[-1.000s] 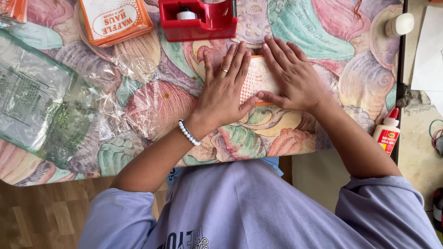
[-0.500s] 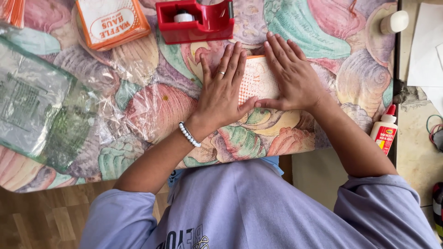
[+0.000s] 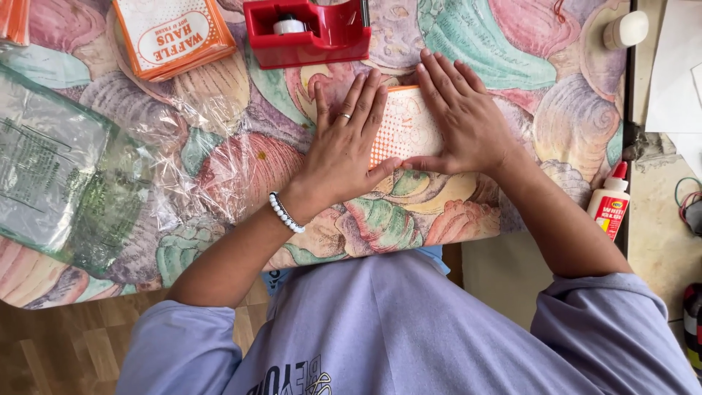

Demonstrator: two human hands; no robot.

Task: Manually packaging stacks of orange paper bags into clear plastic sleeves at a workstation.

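Orange paper bag [image 3: 404,126], left hand [image 3: 344,150], right hand [image 3: 462,117] pressing flat

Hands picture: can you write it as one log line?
left hand: flat on orange paper bag | right hand: flat on it | red tape dispenser: behind

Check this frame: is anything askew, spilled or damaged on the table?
Nothing spilled or damaged. Both hands, left and right, press flat on an orange-patterned paper piece. Crumpled clear plastic wrap lies loose; the glue bottle stands capped.

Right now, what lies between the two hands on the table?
In the head view, an orange-and-white patterned paper piece shows between the left hand and right hand; both press flat on it.
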